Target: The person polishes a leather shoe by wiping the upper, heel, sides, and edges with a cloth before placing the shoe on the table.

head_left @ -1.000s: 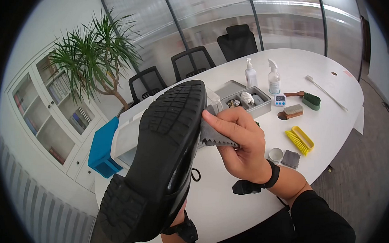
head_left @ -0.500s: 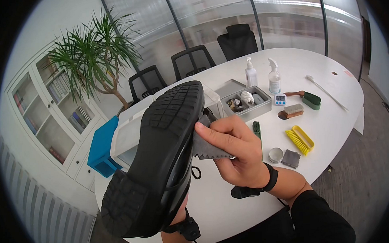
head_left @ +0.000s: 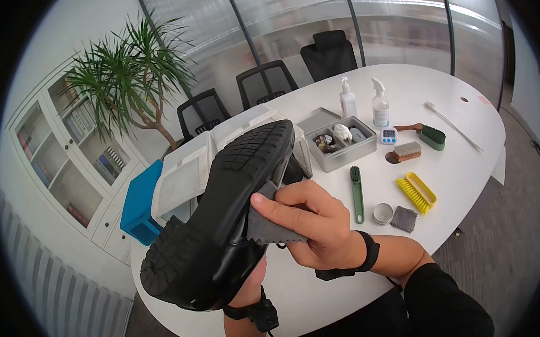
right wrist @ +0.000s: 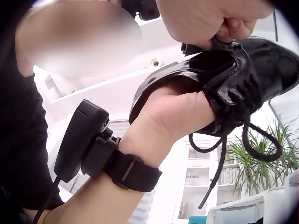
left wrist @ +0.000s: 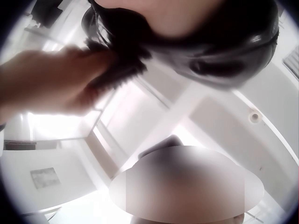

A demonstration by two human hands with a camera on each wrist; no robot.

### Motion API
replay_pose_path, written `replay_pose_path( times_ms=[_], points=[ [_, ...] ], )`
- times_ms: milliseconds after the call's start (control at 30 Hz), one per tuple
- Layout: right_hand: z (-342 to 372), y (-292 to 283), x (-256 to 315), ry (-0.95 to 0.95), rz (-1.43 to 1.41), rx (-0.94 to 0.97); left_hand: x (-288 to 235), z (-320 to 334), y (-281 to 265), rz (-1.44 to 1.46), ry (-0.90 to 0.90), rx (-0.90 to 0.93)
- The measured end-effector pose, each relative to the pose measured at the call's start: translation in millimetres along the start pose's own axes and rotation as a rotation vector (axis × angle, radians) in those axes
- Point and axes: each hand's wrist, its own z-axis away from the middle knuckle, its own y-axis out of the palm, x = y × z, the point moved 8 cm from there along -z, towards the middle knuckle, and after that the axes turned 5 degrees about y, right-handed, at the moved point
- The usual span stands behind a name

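A black lace-up shoe (head_left: pixel 223 200) is held up with its treaded sole facing the head camera. My left hand (head_left: pixel 249 293) reaches inside the shoe's opening, and the right wrist view shows the left hand (right wrist: pixel 173 114) entering it, fingers hidden within. Thumb and fingers of my right hand (head_left: pixel 314 224) pinch a grey zigzag-edged cloth (head_left: pixel 269 226) against the side of the shoe, just above the sole's edge. In the right wrist view the right hand (right wrist: pixel 210 21) lies over the glossy upper, beside black laces (right wrist: pixel 254 140) that hang loose.
Right on the white table (head_left: pixel 324 298) lie a green brush (head_left: pixel 357 195), yellow brush (head_left: pixel 417 193), round tin (head_left: pixel 383 214) and folded cloth (head_left: pixel 404 219). Farther back stand a divided grey box (head_left: pixel 345 156), two bottles and a timer (head_left: pixel 388 136). White bins and a blue one (head_left: pixel 140 201) stand left.
My right hand and the cloth have moved down and left along the shoe's side, away from the toe. The shoe has tilted a little, its heel end rising. The green brush has come into full view.
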Motion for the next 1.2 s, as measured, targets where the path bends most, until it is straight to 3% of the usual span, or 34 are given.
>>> replay_pose_path(
  times_ms=[233,367,433,567,633,967,1067,1133,1200],
  points=[
    [-1,-1,-1,-0.004,-0.009,-0.001,-1,-4,14,0.121,0.005,0.032],
    [0,-1,1,-0.018,0.01,0.012,-2,-4,16,0.04,0.036,0.094],
    [0,-1,0,-0.038,0.012,0.018,0,-3,11,0.002,-0.016,-0.015],
    [2,1,0,-0.057,0.008,0.033,0,-3,7,-0.006,-0.004,-0.02],
    [2,2,-1,-0.056,0.005,0.038,-2,-3,8,-0.147,0.014,-0.023],
    [5,6,1,-0.049,-0.009,0.069,-3,2,7,0.031,0.004,-0.036],
    [5,8,2,-0.046,-0.007,0.08,-3,5,0,-0.201,-0.007,-0.061],
    [6,8,2,-0.039,-0.006,0.09,1,6,-5,0.009,-0.012,-0.089],
    [6,9,1,-0.031,-0.004,0.099,1,7,-4,0.012,-0.007,-0.095]
  ],
)
